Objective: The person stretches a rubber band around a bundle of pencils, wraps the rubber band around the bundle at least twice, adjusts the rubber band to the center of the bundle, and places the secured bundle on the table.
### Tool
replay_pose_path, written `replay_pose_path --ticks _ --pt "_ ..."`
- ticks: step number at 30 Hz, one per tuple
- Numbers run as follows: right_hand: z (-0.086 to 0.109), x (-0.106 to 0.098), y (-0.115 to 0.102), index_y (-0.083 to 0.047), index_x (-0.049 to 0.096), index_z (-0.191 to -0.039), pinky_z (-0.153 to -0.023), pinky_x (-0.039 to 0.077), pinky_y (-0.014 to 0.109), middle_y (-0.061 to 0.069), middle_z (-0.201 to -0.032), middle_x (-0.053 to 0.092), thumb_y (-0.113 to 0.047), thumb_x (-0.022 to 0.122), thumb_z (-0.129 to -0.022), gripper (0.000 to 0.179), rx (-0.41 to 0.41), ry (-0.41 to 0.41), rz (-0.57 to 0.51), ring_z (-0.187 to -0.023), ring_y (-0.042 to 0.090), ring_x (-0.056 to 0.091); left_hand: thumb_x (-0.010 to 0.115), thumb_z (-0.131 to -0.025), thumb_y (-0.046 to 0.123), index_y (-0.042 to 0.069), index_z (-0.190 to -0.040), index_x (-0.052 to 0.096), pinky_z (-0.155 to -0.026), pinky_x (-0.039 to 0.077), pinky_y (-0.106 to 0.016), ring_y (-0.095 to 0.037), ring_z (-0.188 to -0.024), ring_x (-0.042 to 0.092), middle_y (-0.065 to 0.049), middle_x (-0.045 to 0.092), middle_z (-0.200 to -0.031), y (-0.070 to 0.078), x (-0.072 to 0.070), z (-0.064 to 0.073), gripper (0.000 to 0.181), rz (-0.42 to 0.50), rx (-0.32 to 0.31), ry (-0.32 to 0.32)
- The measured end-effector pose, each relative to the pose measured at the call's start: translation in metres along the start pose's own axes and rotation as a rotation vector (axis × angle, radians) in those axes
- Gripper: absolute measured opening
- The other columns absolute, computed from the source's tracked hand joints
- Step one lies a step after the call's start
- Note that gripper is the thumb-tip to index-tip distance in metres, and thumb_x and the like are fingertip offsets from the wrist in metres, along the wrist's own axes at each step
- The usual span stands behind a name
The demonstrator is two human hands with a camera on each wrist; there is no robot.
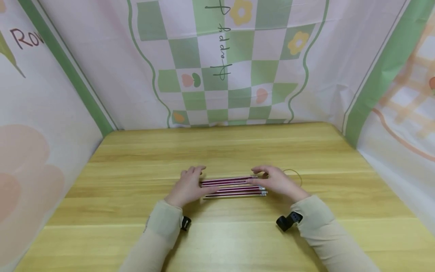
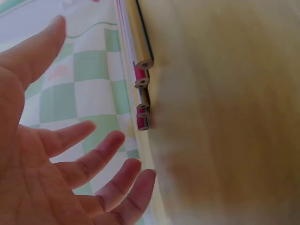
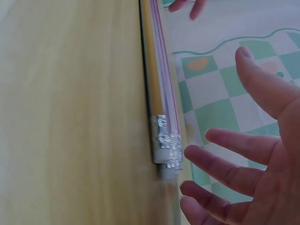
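On table (image 1: 231,238), pencils (image 1: 238,190) are flanked by L hand (image 1: 192,187) & R hand (image 1: 274,181) (fingers spread, nothing gripped), prob. so both ends are reachable.

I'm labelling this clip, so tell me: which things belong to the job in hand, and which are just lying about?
Likely in the job:
pencils
left hand
right hand

Apparently aside:
thin loop, on the table, role unclear
cloth, mere backdrop
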State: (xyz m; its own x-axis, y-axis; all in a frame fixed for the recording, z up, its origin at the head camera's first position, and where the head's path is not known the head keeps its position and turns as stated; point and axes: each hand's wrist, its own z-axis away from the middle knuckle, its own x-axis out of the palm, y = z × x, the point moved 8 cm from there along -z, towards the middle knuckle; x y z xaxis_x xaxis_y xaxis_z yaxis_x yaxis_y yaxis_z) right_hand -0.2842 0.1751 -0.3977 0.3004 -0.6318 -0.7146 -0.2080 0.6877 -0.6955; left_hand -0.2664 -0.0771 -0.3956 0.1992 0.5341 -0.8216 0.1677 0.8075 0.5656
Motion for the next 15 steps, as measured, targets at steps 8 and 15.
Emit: replay_pose_path --ticks 8,15 --pt "-0.003 0.005 0.001 0.000 0.059 -0.133 -0.100 0.046 0.057 0.023 -0.132 0.059 -0.038 0.081 -0.081 0.069 0.008 -0.015 -0.005 -0.116 0.041 0.056 0.081 -0.073 0.059 0.011 -0.139 0.054 -0.102 0.046 -0.053 -0.035 -0.126 0.044 -0.013 0.051 -0.141 -0.001 0.008 -0.001 0.086 0.012 -0.004 -0.054" --pt "-0.004 0.011 0.002 -0.001 0.059 -0.133 -0.103 0.041 0.062 0.026 -0.138 0.053 -0.030 0.087 -0.073 0.072 0.016 -0.038 -0.013 -0.124 0.048 0.048 0.088 -0.069 0.049 0.011 -0.137 0.055 -0.101 0.047 -0.050 -0.032 -0.118 0.046 -0.012 0.054 -0.135 0.001 0.013 -0.002 0.085 0.019 0.003 -0.097"
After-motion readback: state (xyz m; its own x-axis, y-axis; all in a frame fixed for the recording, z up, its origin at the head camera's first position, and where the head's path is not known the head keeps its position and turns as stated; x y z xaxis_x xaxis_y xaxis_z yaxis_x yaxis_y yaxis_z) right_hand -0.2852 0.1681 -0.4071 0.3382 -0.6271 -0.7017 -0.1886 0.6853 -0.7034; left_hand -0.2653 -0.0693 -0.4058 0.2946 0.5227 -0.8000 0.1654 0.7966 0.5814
